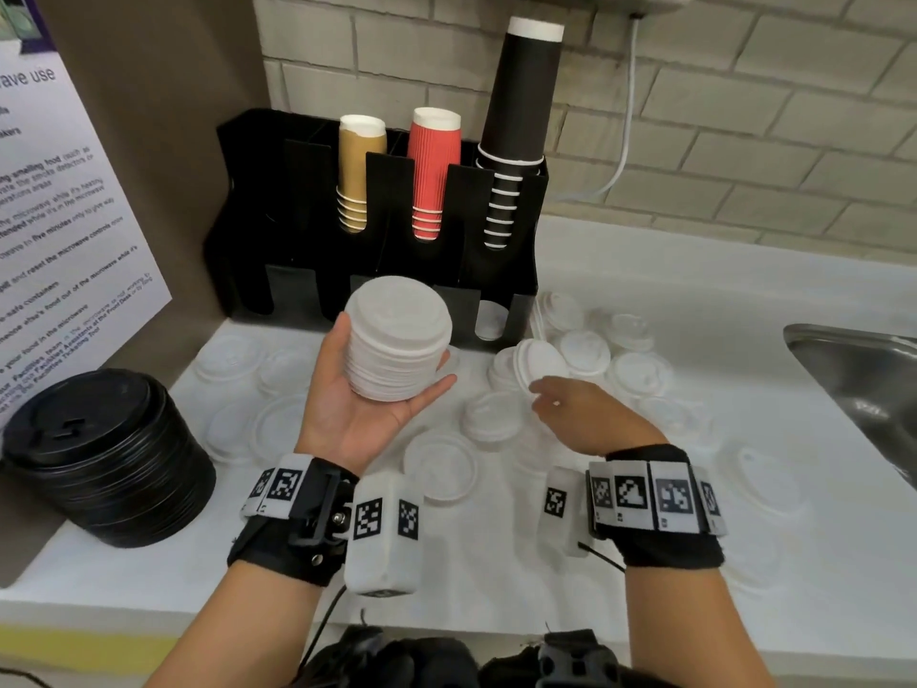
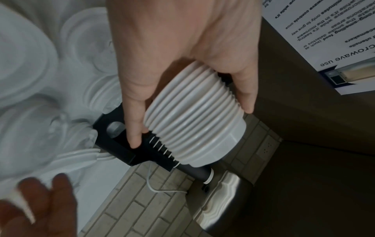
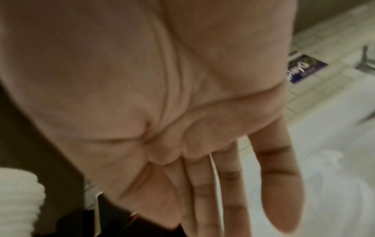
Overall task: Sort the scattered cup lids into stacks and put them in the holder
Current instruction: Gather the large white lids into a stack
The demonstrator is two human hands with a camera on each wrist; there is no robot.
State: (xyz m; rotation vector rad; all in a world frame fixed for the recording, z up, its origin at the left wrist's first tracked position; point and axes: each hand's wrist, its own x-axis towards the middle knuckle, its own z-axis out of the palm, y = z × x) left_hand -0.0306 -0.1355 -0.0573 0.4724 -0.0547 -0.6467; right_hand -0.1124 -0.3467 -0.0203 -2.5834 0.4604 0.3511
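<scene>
A: Legible text? Poster [image 1: 59, 201] at left reads "microwave use", "five minutes".

B: Left hand [image 1: 369, 389] cradles a ribbed stack of white lids [image 1: 397, 340], thumb and fingers curled round it, before the black holder [image 1: 377, 230]. Right hand [image 1: 580, 409] flat, fingers extended, holding nothing, over scattered white lids [image 1: 585, 352] on the table [image 1: 496, 588]. Black lid stack [image 1: 109, 454] near left.

Bare forearms, no sleeves. Left wrist [image 1: 293, 528]: black fabric strap, black plastic bracket with silver screw, white band of square black-and-white markers, white box [image 1: 382, 533] bearing two more markers — black cable trailing below. Right wrist [image 1: 660, 508]: same black strap, white marker band, white box [image 1: 563, 508], thin black cable. Long pale nails on right hand [image 2: 38, 206].
</scene>
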